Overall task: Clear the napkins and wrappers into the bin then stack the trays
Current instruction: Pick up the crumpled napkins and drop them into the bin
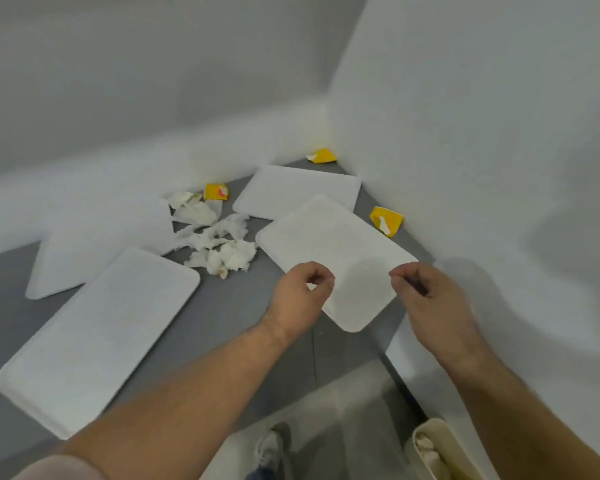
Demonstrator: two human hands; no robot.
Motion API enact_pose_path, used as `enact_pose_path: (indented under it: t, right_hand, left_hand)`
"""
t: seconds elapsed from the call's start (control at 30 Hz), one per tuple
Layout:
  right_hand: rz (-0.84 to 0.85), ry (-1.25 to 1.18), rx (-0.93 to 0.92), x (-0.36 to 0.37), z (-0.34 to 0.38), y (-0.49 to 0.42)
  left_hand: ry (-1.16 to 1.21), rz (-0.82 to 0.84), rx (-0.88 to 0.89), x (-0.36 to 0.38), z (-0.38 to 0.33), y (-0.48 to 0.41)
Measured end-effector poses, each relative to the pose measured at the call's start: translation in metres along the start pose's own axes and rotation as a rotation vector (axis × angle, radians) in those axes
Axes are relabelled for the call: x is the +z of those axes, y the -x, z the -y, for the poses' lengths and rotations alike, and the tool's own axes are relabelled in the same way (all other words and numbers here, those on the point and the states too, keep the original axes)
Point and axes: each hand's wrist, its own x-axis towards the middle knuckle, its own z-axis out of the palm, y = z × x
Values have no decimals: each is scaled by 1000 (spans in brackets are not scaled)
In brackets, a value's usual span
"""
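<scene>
Several white trays lie flat on a grey table [243, 317] set in a corner: one near left [97, 341], one behind it [94, 251], one at the far corner [298, 192], one near right [329, 244]. Crumpled white napkins [219, 244] are piled between them. Three yellow wrappers lie at the far corner [321, 155], by the napkins [216, 192] and by the right wall [386, 220]. My left hand [302, 289] hovers over the near-right tray's left edge and my right hand [426, 296] over its right corner. Both have loosely curled fingers and hold nothing.
White walls close the table at the back and on the right. A beige bin [433, 448] with crumpled paper inside stands on the floor at the bottom right, below the table's edge. A shoe [271, 445] shows on the floor beside it.
</scene>
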Motion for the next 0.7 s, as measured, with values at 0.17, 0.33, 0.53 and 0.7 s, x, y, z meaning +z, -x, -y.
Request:
enact_pose_path:
  t: [0.17,0.33,0.53,0.7]
  right_hand:
    - [120,80,-90,73,37,-22]
    - [181,181,-136,144,68,-46]
    - [206,226,-125,221,96,-66]
    - [233,223,-83,277,102,-74]
  left_hand:
    - [-21,-156,-60,-94,55,-14]
    - [-239,-227,-77,-177,108,-39]
    - [-493,-154,-42,-272,161,-94]
    - [-654,-36,-32,-306,190,-152]
